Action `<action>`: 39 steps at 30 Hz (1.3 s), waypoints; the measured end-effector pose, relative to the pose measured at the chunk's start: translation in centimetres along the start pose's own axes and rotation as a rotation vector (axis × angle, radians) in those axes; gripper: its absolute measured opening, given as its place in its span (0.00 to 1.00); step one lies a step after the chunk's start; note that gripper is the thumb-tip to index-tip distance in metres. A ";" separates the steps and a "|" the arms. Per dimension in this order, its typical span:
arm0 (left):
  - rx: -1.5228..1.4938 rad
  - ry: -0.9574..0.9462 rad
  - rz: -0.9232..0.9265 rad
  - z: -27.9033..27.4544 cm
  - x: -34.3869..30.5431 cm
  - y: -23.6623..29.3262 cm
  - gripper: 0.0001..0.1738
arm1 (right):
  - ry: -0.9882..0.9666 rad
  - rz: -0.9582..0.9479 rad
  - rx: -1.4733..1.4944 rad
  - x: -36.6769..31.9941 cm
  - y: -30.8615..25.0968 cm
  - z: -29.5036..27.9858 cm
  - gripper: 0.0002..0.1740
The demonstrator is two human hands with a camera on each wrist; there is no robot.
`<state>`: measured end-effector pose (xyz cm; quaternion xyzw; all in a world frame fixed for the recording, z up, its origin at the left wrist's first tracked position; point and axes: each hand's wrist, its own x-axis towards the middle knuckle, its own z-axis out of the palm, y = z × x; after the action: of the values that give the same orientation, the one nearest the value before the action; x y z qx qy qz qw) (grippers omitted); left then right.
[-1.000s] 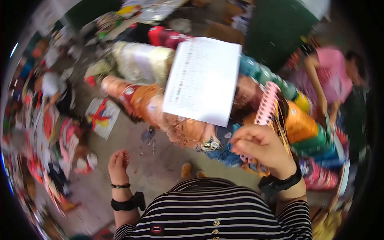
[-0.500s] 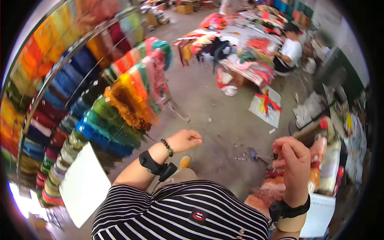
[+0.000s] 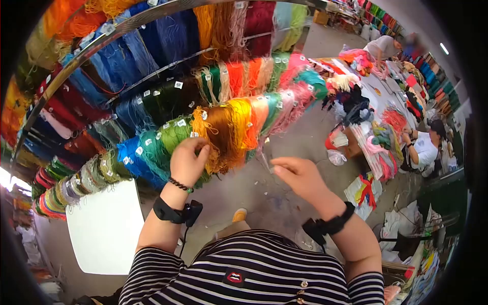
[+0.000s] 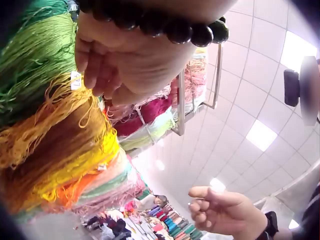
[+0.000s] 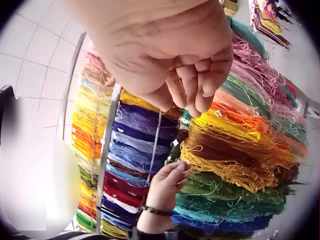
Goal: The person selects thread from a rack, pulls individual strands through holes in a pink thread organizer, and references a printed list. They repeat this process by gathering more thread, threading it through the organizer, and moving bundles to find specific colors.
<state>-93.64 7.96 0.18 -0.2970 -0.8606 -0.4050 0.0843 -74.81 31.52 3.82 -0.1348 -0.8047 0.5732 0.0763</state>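
Note:
My left hand [image 3: 189,161] is raised at the front row of hanging yarn skeins, its fingers loosely bent. Its fingertips overlap the edge of a golden-yellow skein [image 4: 45,130] beside a small white tag [image 4: 76,80]. Green skeins [image 3: 175,133] hang on one side of it, a brown skein [image 3: 219,133] on the other. My right hand [image 3: 301,179] hovers in front of the body, apart from the yarn in the head view. Its fingers curl loosely in the right wrist view, and nothing shows between them. A dark bead bracelet [image 3: 181,186] circles the left wrist.
Behind the front row, a metal rack [image 3: 109,36] carries more tagged skeins. A white board [image 3: 105,229] stands at the lower left. To the right, a low table [image 3: 373,101] is heaped with yarn, and a person in a white shirt [image 3: 423,150] sits beside it.
The view has swung from a stack of yarn bundles with a paper sheet on it round to the hanging skeins. My left hand has come up to the golden-yellow skein; the right has moved in front of the body.

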 end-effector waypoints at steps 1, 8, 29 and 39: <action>0.015 -0.023 -0.016 -0.4 1.6 -0.3 0.12 | -0.019 -0.079 -0.072 2.7 0.8 1.2 0.15; 0.249 0.004 0.257 4.0 9.5 -0.1 0.27 | 0.030 -0.225 -0.143 13.8 3.6 8.4 0.14; 0.168 -0.098 0.192 3.9 9.5 -2.7 0.24 | 0.121 -0.149 0.142 17.3 5.6 10.0 0.04; 0.177 -0.086 0.198 4.2 9.5 -2.8 0.24 | 0.014 0.057 0.264 17.1 4.7 9.3 0.10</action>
<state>-102.49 13.89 -0.71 -0.3890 -0.8623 -0.3043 0.1124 -93.08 29.82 -4.19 -0.1507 -0.7176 0.6749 0.0828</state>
